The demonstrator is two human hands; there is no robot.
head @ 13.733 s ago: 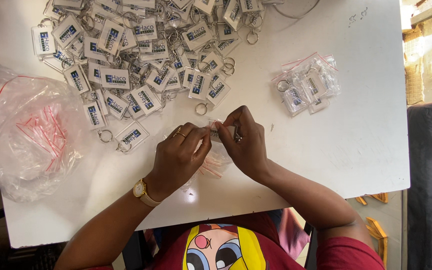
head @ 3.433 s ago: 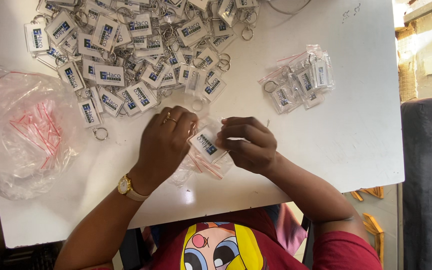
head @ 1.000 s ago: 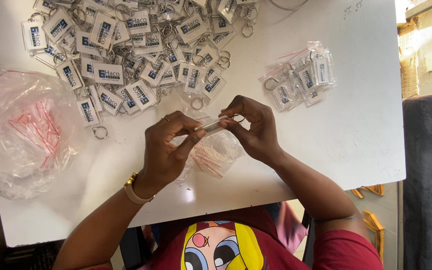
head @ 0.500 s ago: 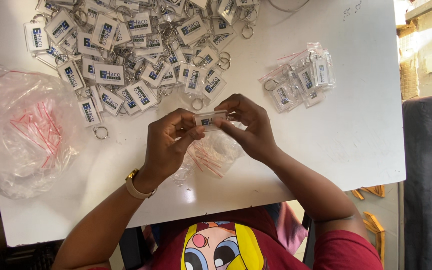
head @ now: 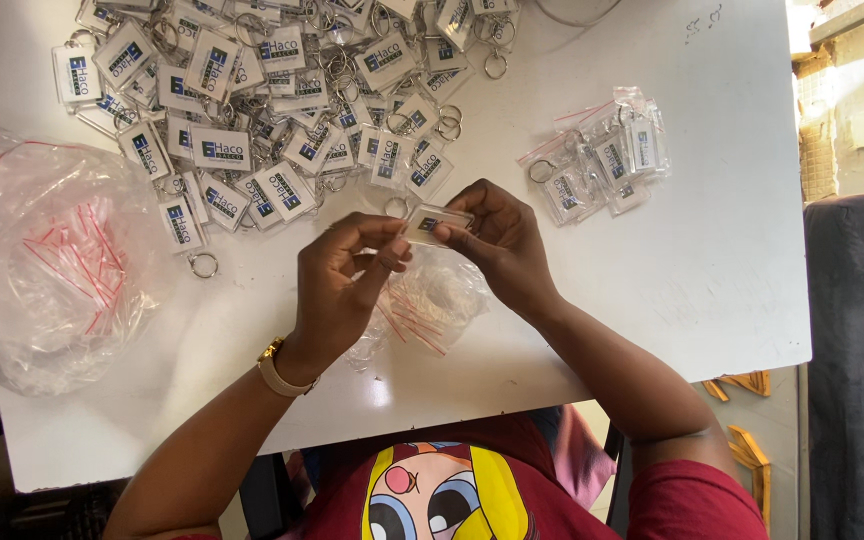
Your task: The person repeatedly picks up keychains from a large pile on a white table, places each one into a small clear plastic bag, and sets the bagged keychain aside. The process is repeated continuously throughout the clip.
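1. Now a clear keychain tag (head: 436, 222) is being held above the table (head: 712, 300), raised from where it sat lower by the bags a few seconds ago.
2. The right hand (head: 500, 240) is pinching the tag's far end between thumb and fingers.
3. The left hand (head: 344, 280) is closing narrow fingertips on the tag's near end; half a second ago it was gripping more fully, so the grip looks to be shifting.
4. A small pile of thin bags (head: 430, 300) with red strips is lying right under both hands.
5. A heap of loose tags (head: 252, 110) with rings is spreading across the far side.
6. A few bagged tags (head: 602, 165) are sitting to the right, well apart.
7. A big bag (head: 52, 270) of empty pouches is resting at the left edge.
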